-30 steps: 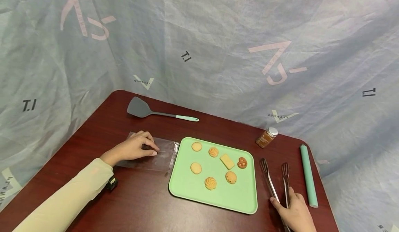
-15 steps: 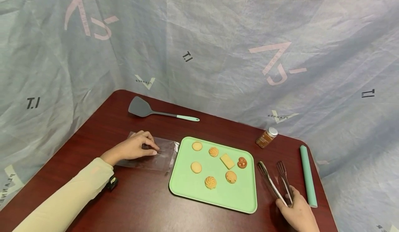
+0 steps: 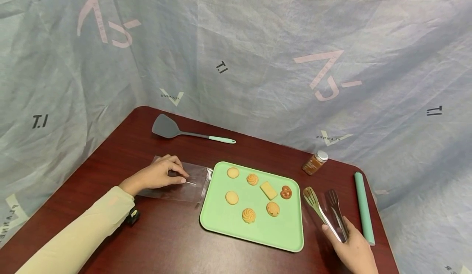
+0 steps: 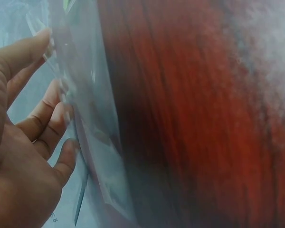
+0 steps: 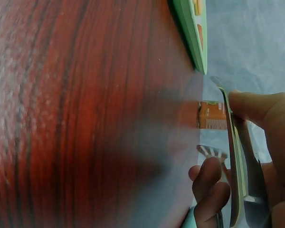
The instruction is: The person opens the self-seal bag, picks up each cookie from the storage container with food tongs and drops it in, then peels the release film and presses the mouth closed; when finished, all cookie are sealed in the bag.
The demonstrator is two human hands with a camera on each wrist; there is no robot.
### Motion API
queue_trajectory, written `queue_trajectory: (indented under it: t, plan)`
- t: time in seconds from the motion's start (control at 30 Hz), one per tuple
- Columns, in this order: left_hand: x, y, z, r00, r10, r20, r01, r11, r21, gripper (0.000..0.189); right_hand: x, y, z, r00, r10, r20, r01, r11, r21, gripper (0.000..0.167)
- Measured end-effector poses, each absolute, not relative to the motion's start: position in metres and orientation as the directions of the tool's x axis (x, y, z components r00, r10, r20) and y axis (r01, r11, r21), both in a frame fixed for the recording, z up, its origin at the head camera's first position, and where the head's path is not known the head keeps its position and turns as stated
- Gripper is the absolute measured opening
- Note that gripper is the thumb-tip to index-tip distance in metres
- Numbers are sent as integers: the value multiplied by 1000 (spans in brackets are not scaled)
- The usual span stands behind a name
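My left hand (image 3: 162, 173) is over a clear plastic bag (image 3: 197, 175) lying flat left of the tray, thumb and index finger pinching its top layer. A small fold glints at the thumb tip, and in the left wrist view the other fingertips rest against the film (image 4: 97, 95). My right hand (image 3: 352, 245) grips metal tongs (image 3: 324, 216) right of the tray, thumb on one arm and fingers round the other. Their slotted ends stand apart with nothing between them. The light green tray (image 3: 258, 237) bears several cookies (image 3: 248, 216) and a pretzel-shaped one (image 3: 286, 192).
A grey turner (image 3: 166, 126) with a pale green handle lies at the back left. Behind the tongs stands a small jar (image 3: 315, 162) with a silver lid. A green rod (image 3: 364, 208) lies along the table's right edge. Grey cloth (image 3: 236, 61) hangs behind.
My right hand has turned the tongs, their ends tilting slightly left towards the tray with one face now showing. My left hand stays at the bag; the fold at its thumb shows more clearly.
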State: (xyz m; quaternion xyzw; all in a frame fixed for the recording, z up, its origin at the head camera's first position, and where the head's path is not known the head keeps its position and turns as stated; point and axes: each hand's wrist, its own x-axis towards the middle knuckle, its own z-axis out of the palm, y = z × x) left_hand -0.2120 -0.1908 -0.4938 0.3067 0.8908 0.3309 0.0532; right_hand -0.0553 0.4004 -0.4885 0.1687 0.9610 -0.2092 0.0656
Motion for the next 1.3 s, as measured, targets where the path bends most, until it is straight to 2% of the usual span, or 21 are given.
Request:
queue_trajectory:
  t: [0.23,0.57,1.3]
  plan:
    - [-212,-191,-493,-806,582,109,511,591,624,16,-55,393,-489,-960,275,-56,274,875,-399,101]
    - [-208,-191,-491,-806,583,103,506,588,631,17,-55,383,-488,-984,178,16,156,900,-406,91]
    - [-208,-193,-491,-796,588,143,530,564,633,16,-58,365,-489,-992,80,101,35,922,-386,91]
